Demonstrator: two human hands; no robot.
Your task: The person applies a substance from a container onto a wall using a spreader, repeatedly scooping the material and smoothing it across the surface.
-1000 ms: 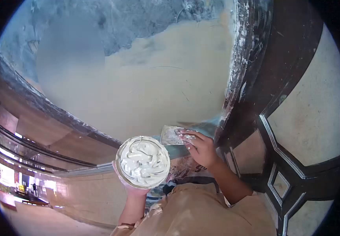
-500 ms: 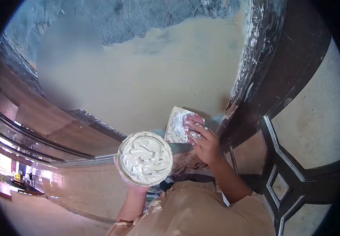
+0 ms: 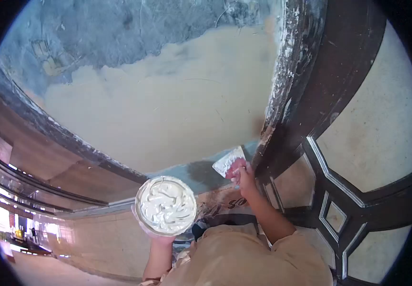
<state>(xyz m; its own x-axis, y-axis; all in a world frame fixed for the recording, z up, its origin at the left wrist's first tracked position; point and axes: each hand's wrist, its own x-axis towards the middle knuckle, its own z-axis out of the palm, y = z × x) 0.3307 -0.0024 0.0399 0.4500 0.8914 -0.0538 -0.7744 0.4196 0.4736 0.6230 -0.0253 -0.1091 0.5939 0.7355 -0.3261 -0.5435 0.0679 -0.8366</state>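
My left hand (image 3: pixel 160 238) supports a round tub (image 3: pixel 139 217) from below, its fingers mostly hidden underneath. Creamy white putty (image 3: pixel 167 205) with swirled ridges fills the tub. To the right, my right hand (image 3: pixel 245 177) is closed around the reddish grip of a putty knife (image 3: pixel 229 161). White putty smears cover the knife's wide blade, which is close to the lower right of the wall panel; contact cannot be made out. A smooth beige coat (image 3: pixel 167 114) spreads over much of the panel, with bare blue-grey wall (image 3: pixel 120 33) above it and a blue-grey strip along the bottom.
A dark, paint-spattered frame (image 3: pixel 282 71) borders the panel on the right. Beside it stands dark woodwork with pale panels and a diamond inset (image 3: pixel 335 218). Brown trim (image 3: pixel 77 148) runs along the left, and a bright opening (image 3: pixel 1 214) shows at far left.
My right hand and the putty knife have moved lower, and the blade has turned. The view has shifted, and a blurred round patch over the wall's left side is gone.
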